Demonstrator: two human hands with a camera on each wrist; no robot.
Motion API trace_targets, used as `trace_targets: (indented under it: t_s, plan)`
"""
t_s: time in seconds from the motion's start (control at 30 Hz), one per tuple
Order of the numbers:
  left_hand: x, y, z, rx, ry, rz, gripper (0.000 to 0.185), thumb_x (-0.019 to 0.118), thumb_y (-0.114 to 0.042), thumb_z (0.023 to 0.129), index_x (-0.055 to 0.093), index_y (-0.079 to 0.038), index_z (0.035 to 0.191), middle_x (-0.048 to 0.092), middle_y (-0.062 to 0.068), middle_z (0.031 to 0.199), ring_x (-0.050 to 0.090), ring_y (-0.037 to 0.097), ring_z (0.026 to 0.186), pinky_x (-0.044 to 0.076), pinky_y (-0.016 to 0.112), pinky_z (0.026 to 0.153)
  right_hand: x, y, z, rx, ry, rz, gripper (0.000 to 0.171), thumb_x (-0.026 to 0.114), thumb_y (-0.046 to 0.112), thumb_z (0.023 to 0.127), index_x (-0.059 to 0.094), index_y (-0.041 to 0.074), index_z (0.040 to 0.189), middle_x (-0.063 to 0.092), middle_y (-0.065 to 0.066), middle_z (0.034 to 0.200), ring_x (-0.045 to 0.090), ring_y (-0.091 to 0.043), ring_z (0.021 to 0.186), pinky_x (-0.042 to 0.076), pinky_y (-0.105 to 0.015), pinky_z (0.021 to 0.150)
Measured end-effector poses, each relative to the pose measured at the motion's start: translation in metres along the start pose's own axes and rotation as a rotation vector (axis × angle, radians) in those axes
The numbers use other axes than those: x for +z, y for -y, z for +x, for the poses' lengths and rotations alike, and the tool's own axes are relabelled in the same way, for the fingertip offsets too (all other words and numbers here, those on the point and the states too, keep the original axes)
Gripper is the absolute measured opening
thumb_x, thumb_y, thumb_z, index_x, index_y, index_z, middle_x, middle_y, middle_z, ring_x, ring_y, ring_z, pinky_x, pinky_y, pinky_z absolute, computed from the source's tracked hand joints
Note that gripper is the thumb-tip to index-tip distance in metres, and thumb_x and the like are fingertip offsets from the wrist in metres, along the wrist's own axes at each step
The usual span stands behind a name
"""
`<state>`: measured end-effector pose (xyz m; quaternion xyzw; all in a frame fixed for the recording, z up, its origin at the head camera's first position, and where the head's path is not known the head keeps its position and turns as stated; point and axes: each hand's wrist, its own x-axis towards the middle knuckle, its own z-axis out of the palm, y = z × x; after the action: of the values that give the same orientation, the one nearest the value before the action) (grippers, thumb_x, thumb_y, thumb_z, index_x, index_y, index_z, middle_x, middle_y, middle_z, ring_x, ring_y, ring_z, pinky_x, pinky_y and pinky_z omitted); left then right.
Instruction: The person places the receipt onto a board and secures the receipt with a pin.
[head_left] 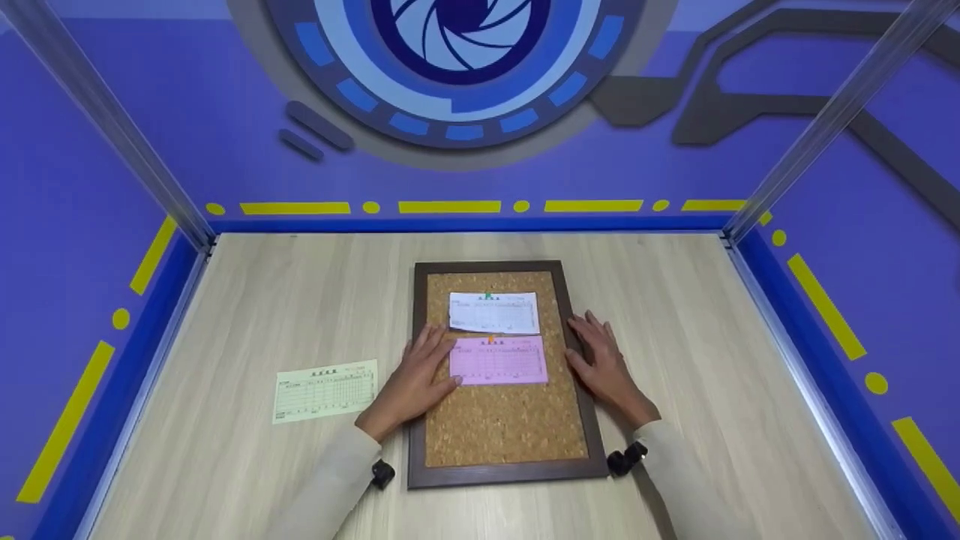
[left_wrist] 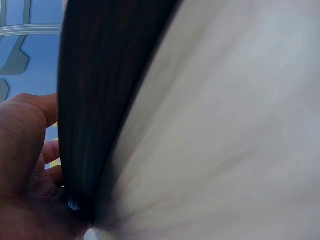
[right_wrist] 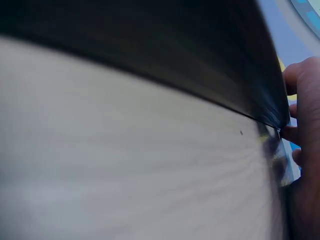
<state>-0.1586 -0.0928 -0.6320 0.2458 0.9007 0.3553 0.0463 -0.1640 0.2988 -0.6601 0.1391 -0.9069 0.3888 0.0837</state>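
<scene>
A cork board in a dark brown frame lies on the table in the head view. A white printed form is fixed to it by a green pin. Just below hangs a pink printed form under an orange pin. My left hand rests across the frame's left side, its fingers extended over the cork and the thumb beside the pink form. My right hand touches the frame's right side with its fingertips, fingers relaxed. In both wrist views the frame's dark edge fills much of the picture.
On the wooden table, left of my left hand, lies a loose pale green form. Blue-purple panels with yellow dashes stand behind and at both sides. Metal posts rise at the back corners.
</scene>
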Motion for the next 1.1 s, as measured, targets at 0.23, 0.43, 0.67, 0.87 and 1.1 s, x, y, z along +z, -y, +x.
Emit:
trace_targets:
  t_s: [0.23,0.43,0.67,0.87,1.1]
  plan:
    - [-0.003,-0.001,-0.001,-0.018,-0.004,-0.002,0.072,0.073,-0.031,0.104,0.048,0.0,0.164,0.029,0.022,0.179,0.013,0.043,0.169,0.016,0.071,0.131,-0.003,0.001,0.003,0.004,0.03,0.008,0.059,0.072,0.016,0.106,0.054,-0.001,0.159,0.05,-0.024,0.166,0.031,-0.046,0.163,0.01,-0.062,0.135]
    - [-0.006,0.0,-0.003,-0.016,0.008,-0.006,0.07,0.073,-0.029,0.105,0.048,0.001,0.164,0.029,0.023,0.178,0.013,0.044,0.169,0.018,0.07,0.131,-0.001,0.0,0.004,-0.03,0.023,0.015,0.058,0.072,0.015,0.106,0.054,-0.002,0.159,0.05,-0.026,0.166,0.032,-0.048,0.162,0.011,-0.063,0.134]
    - [-0.014,0.0,-0.006,-0.004,0.048,-0.01,0.067,0.072,-0.025,0.107,0.048,-0.001,0.164,0.026,0.024,0.179,0.012,0.044,0.169,0.021,0.063,0.132,0.001,-0.002,0.002,-0.052,0.003,0.019,0.056,0.07,0.008,0.105,0.055,-0.004,0.157,0.051,-0.028,0.164,0.033,-0.051,0.161,0.011,-0.066,0.133]
    - [-0.023,-0.002,-0.012,-0.057,-0.044,-0.032,0.059,0.073,-0.02,0.107,0.055,-0.004,0.16,0.035,0.022,0.176,0.02,0.042,0.168,0.019,0.058,0.135,0.0,-0.002,0.001,-0.044,0.001,0.023,0.056,0.068,0.007,0.104,0.055,-0.004,0.157,0.051,-0.028,0.164,0.033,-0.05,0.161,0.012,-0.065,0.133]
    - [-0.033,-0.001,-0.015,-0.031,-0.195,-0.074,0.046,0.075,-0.012,0.105,0.066,0.001,0.148,0.052,0.019,0.166,0.039,0.043,0.16,0.032,0.058,0.129,-0.002,-0.002,0.0,-0.046,-0.004,0.012,0.057,0.07,0.006,0.102,0.055,-0.005,0.157,0.052,-0.029,0.163,0.034,-0.051,0.16,0.012,-0.066,0.133]
